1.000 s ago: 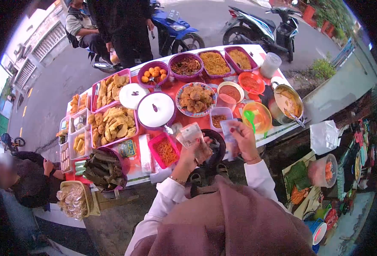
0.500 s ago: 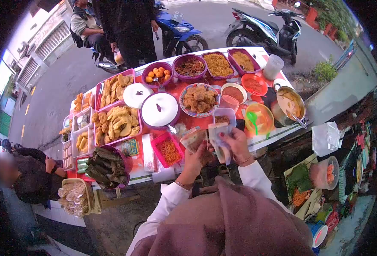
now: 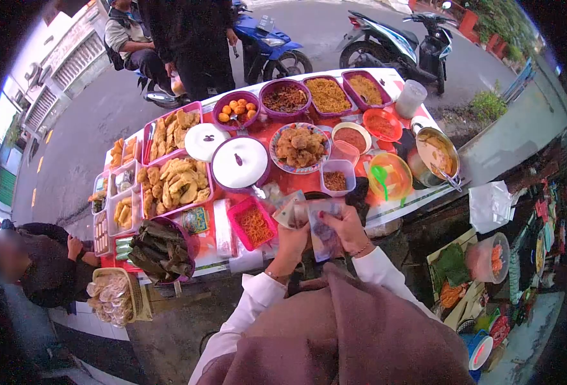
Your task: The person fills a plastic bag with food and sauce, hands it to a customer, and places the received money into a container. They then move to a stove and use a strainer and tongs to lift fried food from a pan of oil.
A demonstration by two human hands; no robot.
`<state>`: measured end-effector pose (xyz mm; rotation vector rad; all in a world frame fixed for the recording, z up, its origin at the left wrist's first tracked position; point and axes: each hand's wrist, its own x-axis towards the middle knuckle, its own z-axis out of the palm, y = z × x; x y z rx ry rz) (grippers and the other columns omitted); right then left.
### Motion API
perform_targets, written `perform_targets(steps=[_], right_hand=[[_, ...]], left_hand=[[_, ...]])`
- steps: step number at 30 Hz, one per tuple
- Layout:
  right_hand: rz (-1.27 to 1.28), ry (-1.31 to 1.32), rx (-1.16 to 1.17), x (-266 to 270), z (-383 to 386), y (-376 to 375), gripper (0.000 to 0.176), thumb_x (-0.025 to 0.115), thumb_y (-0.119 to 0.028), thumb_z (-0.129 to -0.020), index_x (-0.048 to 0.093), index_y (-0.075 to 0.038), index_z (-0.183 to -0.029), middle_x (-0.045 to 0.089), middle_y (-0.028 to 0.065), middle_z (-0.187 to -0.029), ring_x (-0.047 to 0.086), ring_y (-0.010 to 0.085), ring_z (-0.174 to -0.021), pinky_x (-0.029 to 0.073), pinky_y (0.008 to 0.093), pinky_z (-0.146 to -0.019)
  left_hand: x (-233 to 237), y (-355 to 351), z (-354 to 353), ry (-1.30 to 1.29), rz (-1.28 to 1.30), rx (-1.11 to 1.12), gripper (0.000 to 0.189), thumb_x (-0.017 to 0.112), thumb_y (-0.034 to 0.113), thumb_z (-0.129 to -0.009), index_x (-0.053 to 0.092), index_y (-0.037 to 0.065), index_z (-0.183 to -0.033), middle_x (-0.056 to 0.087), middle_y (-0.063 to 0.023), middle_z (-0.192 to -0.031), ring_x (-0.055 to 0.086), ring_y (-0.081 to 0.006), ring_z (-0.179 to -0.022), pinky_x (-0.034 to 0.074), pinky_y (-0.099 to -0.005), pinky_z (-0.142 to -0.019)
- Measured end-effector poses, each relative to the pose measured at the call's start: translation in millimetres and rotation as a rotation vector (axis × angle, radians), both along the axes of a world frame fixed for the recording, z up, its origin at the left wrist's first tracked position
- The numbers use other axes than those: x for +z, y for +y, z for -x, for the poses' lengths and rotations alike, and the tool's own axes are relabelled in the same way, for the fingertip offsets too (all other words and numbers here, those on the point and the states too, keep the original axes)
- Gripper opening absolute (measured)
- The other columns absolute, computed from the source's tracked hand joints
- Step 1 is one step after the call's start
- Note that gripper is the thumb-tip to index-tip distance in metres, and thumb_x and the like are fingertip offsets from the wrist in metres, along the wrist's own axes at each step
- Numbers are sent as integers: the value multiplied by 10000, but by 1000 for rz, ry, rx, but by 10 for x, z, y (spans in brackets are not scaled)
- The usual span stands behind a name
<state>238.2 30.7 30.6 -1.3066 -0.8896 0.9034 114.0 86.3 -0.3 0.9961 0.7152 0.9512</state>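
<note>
My left hand [image 3: 291,247] is closed on folded banknotes [image 3: 290,212] in front of the table's near edge. Beside it on the right, my right hand [image 3: 348,232] pinches more banknotes [image 3: 324,239], bluish and purplish, which hang down between the hands. The two sets of notes touch or overlap. Just beyond them on the red table stand a small clear tub [image 3: 337,178] of brown food and a plate of fried pieces [image 3: 300,147]. A pink basket of orange noodles [image 3: 254,226] is left of my left hand.
A lidded pot [image 3: 240,164], trays of fritters [image 3: 179,184] and a metal pot [image 3: 437,154] crowd the table. A person [image 3: 46,260] sits at the left. Two people and a blue motorbike [image 3: 267,43] are beyond the table, another motorbike [image 3: 399,42] further right.
My right hand has moved slightly left and down, closer to my left hand. The notes in it have turned and now hang lower, uncovering the small tub.
</note>
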Motion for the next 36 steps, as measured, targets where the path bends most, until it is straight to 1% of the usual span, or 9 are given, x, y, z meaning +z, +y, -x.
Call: perform_targets(steps=[2, 4, 13, 15, 20, 25, 28, 31, 36], right_hand=[[28, 214, 22, 153, -16, -33, 223, 653, -98, -811, 634, -26, -1021, 654, 28, -919, 599, 98, -797, 480, 250, -741], [15, 405, -185, 365, -100, -19, 220, 663, -103, -804, 636, -30, -1010, 653, 24, -904, 599, 95, -790, 477, 245, -729], [17, 264, -35, 289, -52, 94, 222, 619, -74, -816, 617, -22, -1032, 662, 56, -892, 630, 138, -774, 507, 279, -719], [131, 532, -245, 440, -317, 34, 224, 599, -78, -827, 609, -21, -1043, 660, 60, -907, 633, 149, -776, 506, 274, -719], [-219, 287, -510, 498, -864, -180, 219, 626, -68, -827, 607, -23, -1040, 651, 41, -924, 629, 131, -785, 508, 261, -695], [-164, 308, -525, 291, -899, -406, 215, 637, -56, -825, 605, -9, -1032, 650, 40, -925, 623, 116, -778, 502, 254, -687], [-111, 336, -514, 104, -890, -454, 219, 625, -42, -830, 607, 7, -1042, 649, 50, -943, 623, 117, -785, 501, 253, -693], [-107, 271, -471, 208, -738, -457, 231, 607, -39, -837, 593, 11, -1062, 642, 62, -958, 623, 134, -808, 501, 261, -716], [-65, 263, -444, -80, -753, -615, 237, 622, -20, -821, 594, 8, -1054, 648, 58, -943, 619, 121, -802, 498, 249, -710]], left_hand=[[35, 3, 29, 71, -111, 19, 253, 548, 156, -905, 505, 62, -1136, 609, -57, -987, 630, -195, -852, 560, -338, -666], [239, 38, 128, -91, 531, -35, 272, 602, 117, -867, 519, 61, -1119, 615, -51, -977, 633, -201, -851, 569, -369, -622], [197, 146, 71, 73, -28, 96, 293, 640, 4, -788, 566, 27, -1070, 626, -60, -935, 618, -160, -770, 515, -314, -648], [186, 360, 246, 81, 36, 51, 258, 608, 31, -812, 569, 29, -1068, 627, -57, -903, 612, -151, -772, 504, -296, -670], [236, 628, 490, 137, 178, 81, 209, 526, 131, -874, 593, -14, -1010, 630, -53, -804, 607, -154, -753, 482, -277, -698], [-229, 550, 122, 714, -597, -343, 171, 564, 146, -803, 643, 34, -905, 636, -184, -839, 616, -336, -780, 451, -414, -678], [-501, 408, -220, 737, -898, -428, 187, 571, 151, -773, 649, 19, -878, 637, -177, -890, 590, -354, -851, 450, -436, -676], [-598, 134, -401, 1298, -1267, -623, 217, 560, 201, -762, 681, 41, -845, 596, -148, -1027, 472, -323, -1043, 437, -405, -729], [-596, -83, -360, 1477, -1170, -704, 378, 540, 381, -804, 677, 45, -912, 509, -201, -1190, 411, -386, -1131, 348, -465, -871]])
